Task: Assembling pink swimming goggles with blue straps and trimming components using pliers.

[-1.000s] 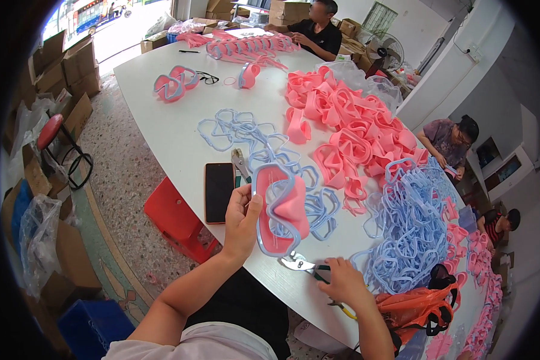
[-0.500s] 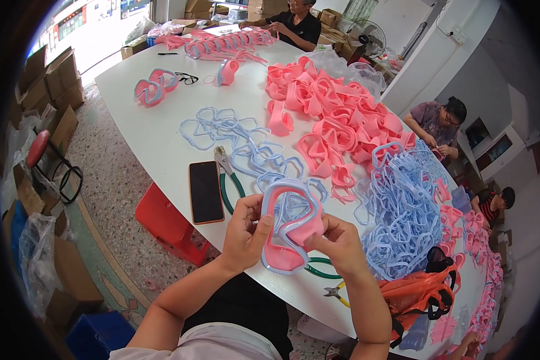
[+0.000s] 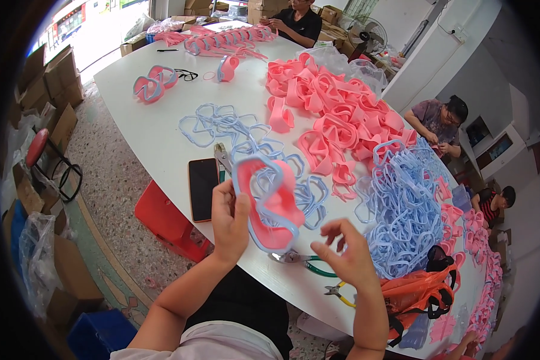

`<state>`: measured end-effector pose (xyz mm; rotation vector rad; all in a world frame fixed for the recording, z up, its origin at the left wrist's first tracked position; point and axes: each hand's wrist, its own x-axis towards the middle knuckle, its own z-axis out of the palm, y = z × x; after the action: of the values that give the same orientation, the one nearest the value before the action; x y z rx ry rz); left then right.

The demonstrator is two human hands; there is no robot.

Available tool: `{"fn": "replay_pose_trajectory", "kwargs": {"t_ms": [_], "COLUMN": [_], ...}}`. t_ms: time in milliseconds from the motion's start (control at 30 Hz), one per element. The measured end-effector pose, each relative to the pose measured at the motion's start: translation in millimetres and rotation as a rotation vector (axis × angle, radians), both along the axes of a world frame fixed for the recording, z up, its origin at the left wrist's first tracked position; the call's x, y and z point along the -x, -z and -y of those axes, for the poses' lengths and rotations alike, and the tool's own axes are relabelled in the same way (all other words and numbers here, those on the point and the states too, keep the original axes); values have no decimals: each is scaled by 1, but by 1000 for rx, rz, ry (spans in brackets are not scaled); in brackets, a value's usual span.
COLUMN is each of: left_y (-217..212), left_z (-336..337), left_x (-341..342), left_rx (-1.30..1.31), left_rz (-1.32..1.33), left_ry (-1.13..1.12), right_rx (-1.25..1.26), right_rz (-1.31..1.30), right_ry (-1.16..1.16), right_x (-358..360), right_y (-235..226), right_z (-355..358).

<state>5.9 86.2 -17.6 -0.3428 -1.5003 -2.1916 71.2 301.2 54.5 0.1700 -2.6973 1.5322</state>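
Brown cardboard boxes [image 3: 57, 78], their flaps splayed and their contents hidden, are stacked along the left side of a workroom, above crumpled clear plastic [image 3: 37, 246]. A round-seated red stool [image 3: 38, 148] is seen beside them, and a blue bin [image 3: 102, 336] is set lower down, its inside too dark to be made out. A smooth red plastic stool [image 3: 168, 222] is partly covered by the curved edge of a white counter [image 3: 156, 132], on which a dark-screened phone [image 3: 203, 189] and metal-headed pliers [image 3: 222, 157] are laid side by side.

A mask-shaped piece [image 3: 287, 207], pink in the body and rimmed in glossy pale blue, is held tilted above the counter's near edge by the left hand [image 3: 231, 219], whose fingers are clamped on its left side. Thin blue loops [image 3: 222, 123] are strewn beyond it. Green-handled pliers [image 3: 321, 268] are laid near the right hand [image 3: 349, 252], whose fingers are bent, spread apart and clear of the piece. Farther back, matte pink pieces [image 3: 342, 120] are piled in curling bands against a sheer plastic bag [image 3: 366, 75]. At right, blue frames [image 3: 405, 222] are heaped in a dense tangle, and a crinkled orange bag [image 3: 417, 297] is crossed by black straps; its contents cannot be told.
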Motion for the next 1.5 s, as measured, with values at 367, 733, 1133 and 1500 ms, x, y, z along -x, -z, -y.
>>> {"fn": "replay_pose_trajectory", "kwargs": {"t_ms": [367, 733, 1133, 1500], "left_y": [8, 6, -1, 6], "left_z": [9, 13, -16, -26], "left_x": [13, 5, -3, -9], "left_rx": [-536, -772, -641, -428], "left_rz": [479, 578, 228, 56], "left_ry": [156, 200, -81, -245], "right_rx": [-1166, -1054, 127, -25], "right_rz": [84, 382, 433, 301], "right_ry": [-383, -227, -22, 6], "right_x": [-27, -13, -27, -28], "right_y": [81, 73, 70, 78], "right_z": [-52, -4, 47, 60]}}
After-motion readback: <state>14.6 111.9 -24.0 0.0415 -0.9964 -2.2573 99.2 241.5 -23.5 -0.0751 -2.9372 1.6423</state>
